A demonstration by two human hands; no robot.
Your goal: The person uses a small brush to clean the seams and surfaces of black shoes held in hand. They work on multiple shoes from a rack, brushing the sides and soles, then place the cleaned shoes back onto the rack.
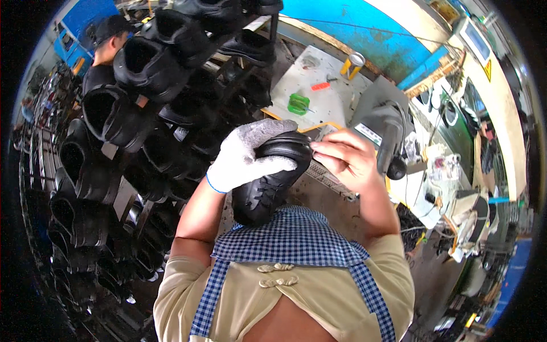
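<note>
A black lace-up shoe [265, 191] is held in front of my chest, tilted, its sole end facing away from me. My left hand [248, 148], in a white knit glove with a blue cuff edge, is wrapped round the shoe with the thumb across its side. My bare right hand [347, 157] is at the shoe's far right edge, thumb and fingertips pinched together there. Whatever lies between those fingertips is too small to make out. Below the shoe is my blue checked apron [285, 239].
Racks of black shoes [145, 68] fill the left side. A person in a dark cap [111, 34] is behind them. Ahead, a white table [319, 62] bears a yellow can [352, 65], a green object [298, 104] and a red piece [321, 86]. A grey machine [382, 108] stands to the right.
</note>
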